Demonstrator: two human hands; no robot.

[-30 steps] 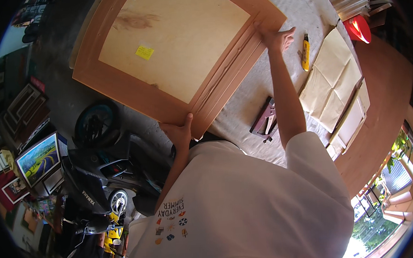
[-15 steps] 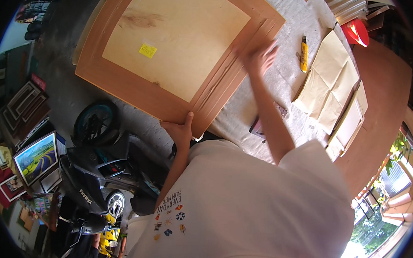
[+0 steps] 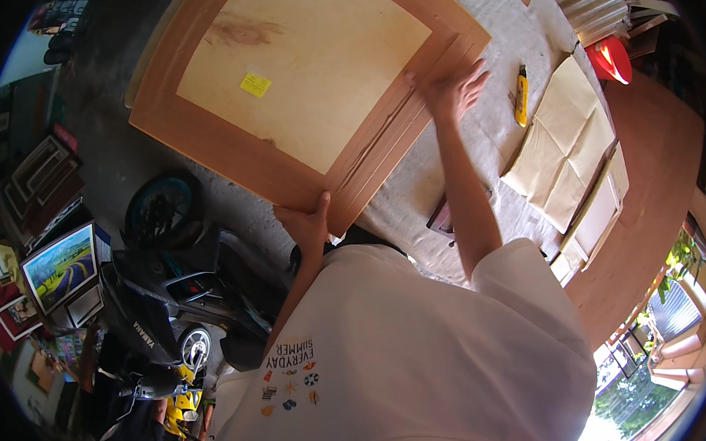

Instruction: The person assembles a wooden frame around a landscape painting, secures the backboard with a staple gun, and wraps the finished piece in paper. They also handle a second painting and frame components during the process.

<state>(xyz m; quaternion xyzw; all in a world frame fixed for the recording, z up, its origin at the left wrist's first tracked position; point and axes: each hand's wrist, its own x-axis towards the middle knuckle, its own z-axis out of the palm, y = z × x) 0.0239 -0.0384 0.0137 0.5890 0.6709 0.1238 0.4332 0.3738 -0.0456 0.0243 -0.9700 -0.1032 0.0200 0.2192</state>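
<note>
A large brown wooden panel [image 3: 163,99] with a pale inset and a yellow sticky note [image 3: 255,86] spans the upper middle. My left hand [image 3: 308,219] grips the panel's lower corner, thumb on top, fingers partly hidden. My right hand [image 3: 450,93] lies at the grooved right edge, fingers apart and stretched. A yellow utility knife [image 3: 521,93] is to its right on a grey covered surface [image 3: 494,147]. A dark reddish tool [image 3: 442,223] lies partly hidden behind my right forearm.
Folded brown paper [image 3: 562,135], a red container [image 3: 608,61] and a curved wooden board [image 3: 661,161] are on the right. At left stand a dark motorbike [image 3: 136,306], a wheel [image 3: 166,208] and framed pictures [image 3: 58,267]. A person in dark clothing [image 3: 132,436] is at lower left.
My right hand has moved left and down from near the panel's right corner along the grooved edge, fingers now more spread. My left hand stays on the lower corner.
</note>
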